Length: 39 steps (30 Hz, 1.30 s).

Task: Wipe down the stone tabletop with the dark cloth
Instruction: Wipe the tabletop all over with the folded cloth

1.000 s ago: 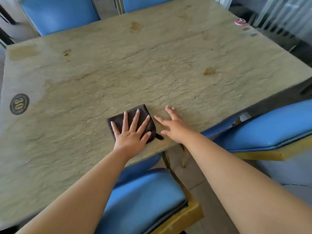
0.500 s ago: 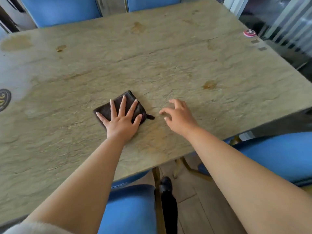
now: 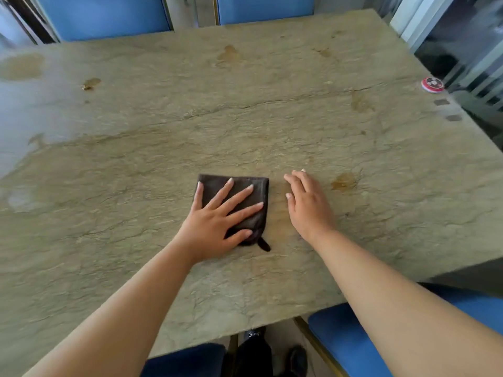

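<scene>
A folded dark brown cloth (image 3: 246,186) lies flat on the tan, veined stone tabletop (image 3: 245,118), a little in from the near edge. My left hand (image 3: 217,216) presses on the cloth with its fingers spread and straight, covering its lower left part. My right hand (image 3: 307,202) rests on the bare stone just right of the cloth, fingers loosely bent and holding nothing. A small loop tag sticks out at the cloth's near corner.
Brown stains mark the stone right of my right hand (image 3: 344,182), at the far middle (image 3: 230,53) and far left (image 3: 91,83). A round red-and-white disc (image 3: 432,84) sits near the right edge. Blue chairs stand at the far side (image 3: 103,14) and near right (image 3: 351,346).
My left hand has pushed the cloth away from the near edge toward the table's middle and turned it square. My right hand moved along beside it, and the view shifted forward.
</scene>
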Tool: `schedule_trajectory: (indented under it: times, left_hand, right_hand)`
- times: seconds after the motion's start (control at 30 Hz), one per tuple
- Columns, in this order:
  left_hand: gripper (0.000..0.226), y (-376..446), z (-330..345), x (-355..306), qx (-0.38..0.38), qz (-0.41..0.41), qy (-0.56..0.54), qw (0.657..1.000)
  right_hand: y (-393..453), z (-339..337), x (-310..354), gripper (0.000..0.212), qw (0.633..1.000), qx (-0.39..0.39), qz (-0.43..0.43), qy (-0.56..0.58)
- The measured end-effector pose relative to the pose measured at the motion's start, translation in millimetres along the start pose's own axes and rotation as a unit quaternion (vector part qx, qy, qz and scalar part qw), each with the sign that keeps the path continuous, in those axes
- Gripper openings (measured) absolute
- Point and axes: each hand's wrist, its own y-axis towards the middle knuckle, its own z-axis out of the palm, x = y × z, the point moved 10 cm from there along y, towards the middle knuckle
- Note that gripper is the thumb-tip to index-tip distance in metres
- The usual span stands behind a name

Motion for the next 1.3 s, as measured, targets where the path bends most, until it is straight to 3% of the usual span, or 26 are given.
schedule_trajectory:
  times: [0.1,0.2,0.27,0.33,0.43,0.63,0.7,0.8,0.9,0.97,1.13,1.3]
  left_hand:
    - [0.058,-2.7,-2.8,58.2,0.004,-0.124,-0.007,0.992]
    - [0.058,39.4,-8.7,103.7,-0.004,-0.319,-0.056,0.946]
    - [0.058,80.4,-9.8,107.3,0.007,-0.395,-0.090,0.914]
    - [0.058,123.0,-10.9,86.8,0.022,-0.383,-0.105,0.918]
    - [0.056,156.6,-12.1,32.4,0.012,-0.262,-0.081,0.962]
    - [0.055,70.2,-7.3,-30.6,-0.010,-0.075,-0.003,0.997]
    - [0.057,37.2,-4.0,-20.9,-0.001,-0.082,0.017,0.997]
    - [0.058,39.9,-8.4,15.3,-0.009,-0.201,-0.017,0.979]
    - [0.057,77.3,-10.4,40.7,-0.016,-0.377,-0.079,0.923]
    - [0.057,96.4,-8.1,33.3,-0.009,-0.427,-0.089,0.900]
    - [0.056,74.7,-6.5,-42.4,-0.013,-0.263,-0.056,0.963]
    - [0.057,-4.9,9.2,-100.1,0.032,-0.204,-0.046,0.977]
  right_hand:
    - [2.5,1.5,1.7,0.036,1.000,-0.005,-0.015,-0.024]
    - [4.5,2.8,-2.0,0.036,1.000,-0.011,-0.002,0.001]
    - [6.1,1.0,-3.2,0.038,0.999,-0.021,0.001,0.031]
    - [7.4,-1.4,-5.9,0.044,0.997,-0.028,0.008,0.068]
    - [10.5,-6.7,-11.1,0.047,0.992,-0.055,0.018,0.116]
    - [9.7,-16.1,-14.7,0.046,0.987,-0.046,-0.006,0.155]
    - [2.0,-21.4,-16.7,0.041,0.990,-0.033,-0.031,0.135]
    - [-20.5,-26.2,-30.2,0.040,0.996,-0.020,-0.059,0.067]
    - [-38.3,-20.7,-36.9,0.045,0.995,-0.003,-0.096,0.041]
    - [-36.5,-18.3,-40.9,0.048,0.994,0.009,-0.077,0.075]
    - [-30.8,-18.2,-44.6,0.058,0.990,0.028,-0.048,0.131]
    - [-33.1,-23.2,-39.7,0.053,0.990,0.018,-0.054,0.128]
